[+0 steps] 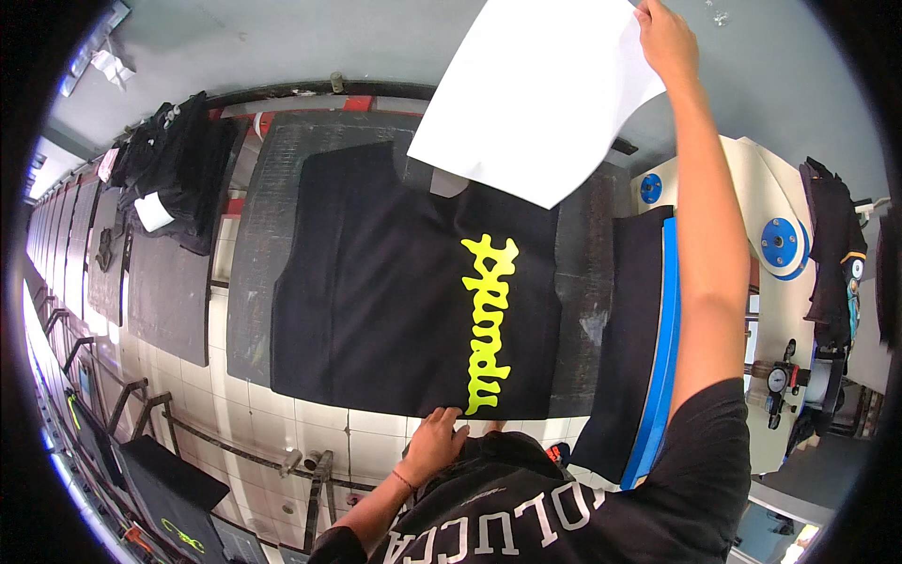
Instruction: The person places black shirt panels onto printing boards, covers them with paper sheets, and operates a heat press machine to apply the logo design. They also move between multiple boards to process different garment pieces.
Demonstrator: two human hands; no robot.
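A black shirt panel (395,282) with neon yellow lettering (489,324) lies flat on a dark board (254,282). At the panel's near edge, beside the end of the lettering, my left hand (434,446) is closed, its bent fingertips on the cloth. High at the far right, my right hand (669,42) pinches the corner of a large white sheet (545,94). The sheet hangs raised and slightly curved over the panel's far part, hiding some of its neckline. A small greyish patch (448,183) shows just below the sheet.
A pile of black garments (174,179) lies on the left, with a row of dark boards (169,291) beyond. To my right stands a beige machine (742,188) with blue round parts and a gauge (777,380). A black pad with a blue edge (658,348) is beside me.
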